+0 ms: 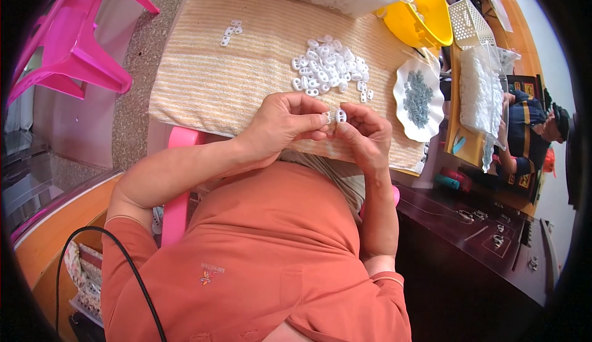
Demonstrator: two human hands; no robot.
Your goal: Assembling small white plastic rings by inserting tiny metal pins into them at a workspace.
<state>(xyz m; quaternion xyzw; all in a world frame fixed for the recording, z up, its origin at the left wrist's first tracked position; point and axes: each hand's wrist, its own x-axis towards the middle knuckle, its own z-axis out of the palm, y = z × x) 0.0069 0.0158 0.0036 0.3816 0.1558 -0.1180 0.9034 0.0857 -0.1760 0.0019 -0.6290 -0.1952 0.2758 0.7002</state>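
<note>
Because the pinch is so small, a slip seems the likeliest trouble: the right hand (370,135) has thumb and forefinger closed on the sides of a white two-holed piece (341,116), and an uneven squeeze could make it pop out. The left hand (280,117) brings its thumb and forefinger together on a pale bit (328,117), mostly hidden, so I cannot tell its kind; that bit might be set crooked or fumbled. Both hands work close to the near edge of the striped cloth (203,80), so anything dropped toward 6 o'clock could fall into the lap. At 12 o'clock from the fingertips, the loose pile (330,64) of similar white pieces lies near enough for a stray knuckle to scatter it, or for a dropped piece to be lost among its look-alikes. Between 2 and 3 o'clock, the scalloped white dish (401,111) holds small grey bits (419,98); a sweep of the right forearm might tip it and spill them.
</note>
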